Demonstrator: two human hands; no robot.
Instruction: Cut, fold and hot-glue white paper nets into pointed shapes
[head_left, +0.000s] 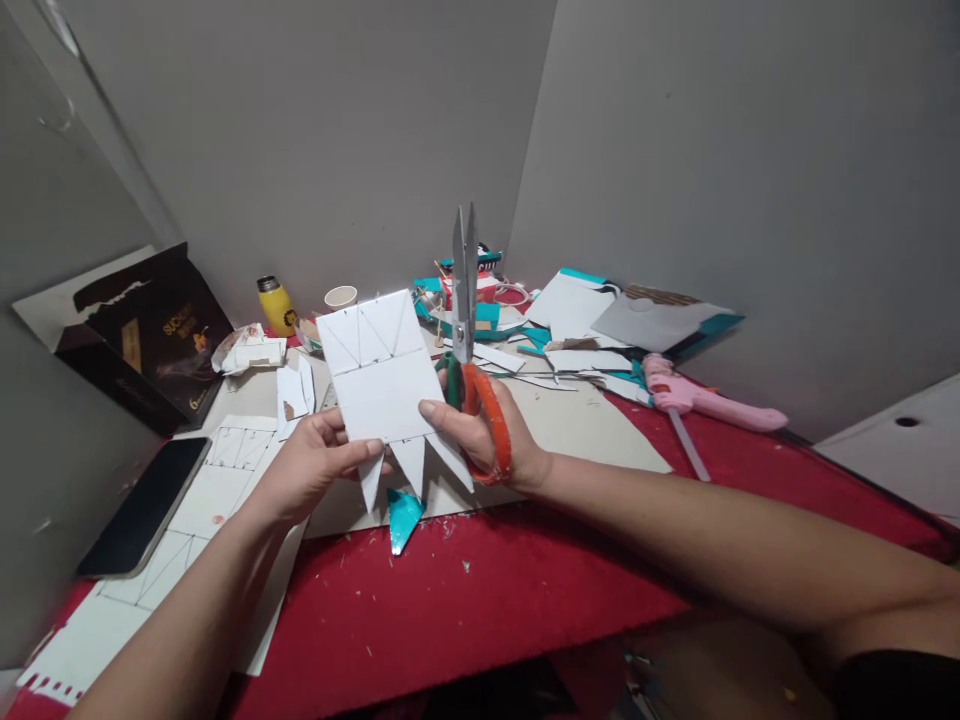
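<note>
Left hand (307, 465): pinches the white card (381, 392) near its lower left corner.
Right hand (489, 428): thumb pressed against the card's right side, the orange-handled scissors (463, 310) looped on the hand, blades up and nearly together.
Card: raised over the red table (390, 620), ruled triangles above, cut points below.
Teal scrap (405, 520): beneath those points, seemingly lying flat.
Phone (146, 512): left, on drawn paper (196, 500).
Pink glue gun (709, 400): right.
Yellow bottle (278, 308): farther back.
</note>
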